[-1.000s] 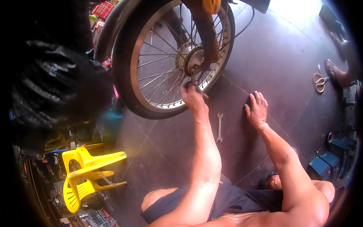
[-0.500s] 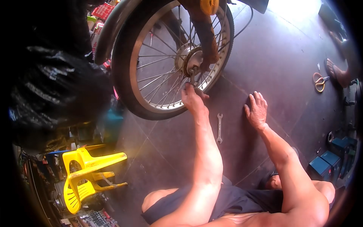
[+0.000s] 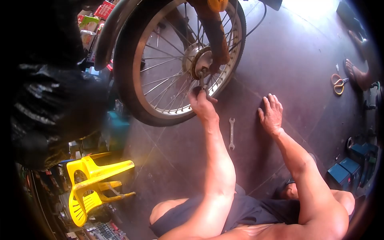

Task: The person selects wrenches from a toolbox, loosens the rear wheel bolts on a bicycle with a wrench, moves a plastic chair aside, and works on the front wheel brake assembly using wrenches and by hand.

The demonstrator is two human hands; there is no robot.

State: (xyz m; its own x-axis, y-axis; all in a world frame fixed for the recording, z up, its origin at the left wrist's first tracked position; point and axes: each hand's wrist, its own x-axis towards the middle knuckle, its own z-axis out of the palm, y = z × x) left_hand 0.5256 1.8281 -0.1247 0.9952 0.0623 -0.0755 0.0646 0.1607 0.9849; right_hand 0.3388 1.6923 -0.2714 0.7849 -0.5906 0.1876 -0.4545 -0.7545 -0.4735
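A spoked motorcycle wheel point(image 3: 140, 80) with a black tyre stands at the upper middle. My left hand point(image 3: 203, 105) is closed around a wrench point(image 3: 202, 82), whose far end meets the axle area at the wheel hub point(image 3: 195, 60). Much of that tool is hidden by my fingers. My right hand point(image 3: 272, 116) rests on the dark floor, fingers spread, holding nothing. Between my two arms lies a double-ended open wrench point(image 3: 231, 134), touched by neither hand. The rusty brown fork leg point(image 3: 218, 40) runs down to the hub.
A yellow plastic chair point(image 3: 90, 182) lies at the lower left, below a black plastic covering point(image 3: 52, 108). Scissors point(image 3: 339, 85) lie near another person's bare foot point(image 3: 357, 75) at the right. Blue boxes point(image 3: 343, 173) stand at the lower right.
The wheel and my left hand with its wrench appear slightly further left in view. My left hand keeps its hold, and my right hand stays on the floor.
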